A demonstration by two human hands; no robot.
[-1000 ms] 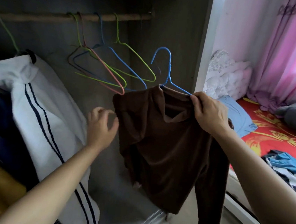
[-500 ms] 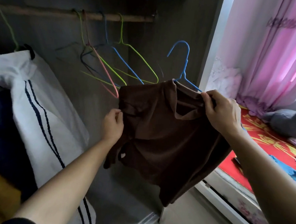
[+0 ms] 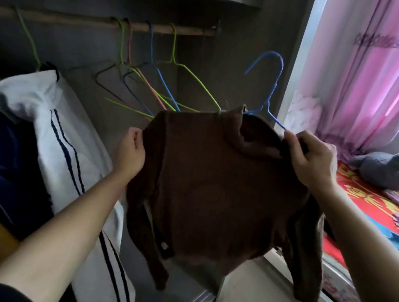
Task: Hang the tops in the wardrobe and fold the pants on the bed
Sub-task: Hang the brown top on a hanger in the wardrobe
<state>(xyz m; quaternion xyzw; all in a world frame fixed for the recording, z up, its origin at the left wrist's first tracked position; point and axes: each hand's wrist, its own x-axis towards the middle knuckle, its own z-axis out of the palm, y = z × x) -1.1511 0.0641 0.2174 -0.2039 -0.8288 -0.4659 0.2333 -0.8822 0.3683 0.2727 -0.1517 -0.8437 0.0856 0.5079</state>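
A brown long-sleeved top hangs spread in front of the open wardrobe, with a blue wire hanger through its neck. My right hand grips the top's right shoulder together with the hanger's arm. My left hand holds the top's left shoulder edge. The hanger's hook is free in the air, below and to the right of the wooden rail. Both sleeves dangle down.
Several empty wire hangers hang on the rail. A white jacket with dark stripes and a navy garment hang at the left. The bed at the right carries a grey plush toy and clothes; a pink curtain hangs behind.
My left hand has moved from free air onto the top's left shoulder and pulled it out wide. The top and hanger have risen a little and now hang spread.
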